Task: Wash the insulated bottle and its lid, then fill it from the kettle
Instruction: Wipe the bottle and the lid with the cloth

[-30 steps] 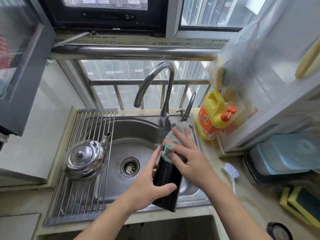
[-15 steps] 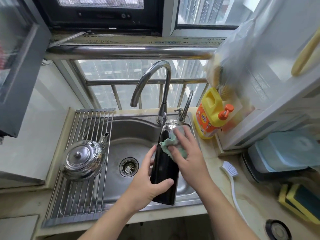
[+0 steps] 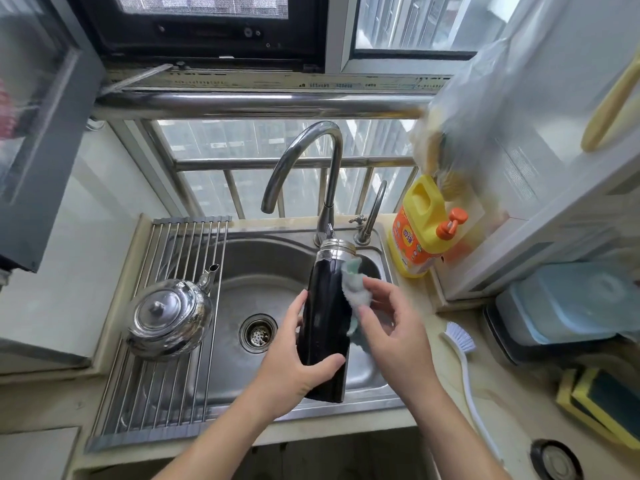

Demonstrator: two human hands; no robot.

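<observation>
The black insulated bottle (image 3: 325, 306) with a bare steel neck tilts over the sink (image 3: 249, 265), lid off. My left hand (image 3: 294, 362) grips its lower body. My right hand (image 3: 388, 323) pinches a grey-green scouring pad (image 3: 355, 289) against the bottle's right side below the neck. A shiny steel kettle (image 3: 169, 317) sits on the roll-up rack (image 3: 194, 244) over the sink's left part. No water runs from the faucet (image 3: 311, 161). A round dark object (image 3: 556, 460) at the counter's bottom right may be the lid; I cannot tell.
A yellow detergent bottle (image 3: 420, 230) with an orange pump stands right of the faucet. A white dish brush (image 3: 462, 358) lies on the counter beside the sink. A blue-lidded box (image 3: 568, 303) and yellow sponges (image 3: 602, 403) sit at the right.
My right hand slid the pad from over the bottle's mouth down onto its right side. The steel neck is uncovered. My left hand keeps the same hold.
</observation>
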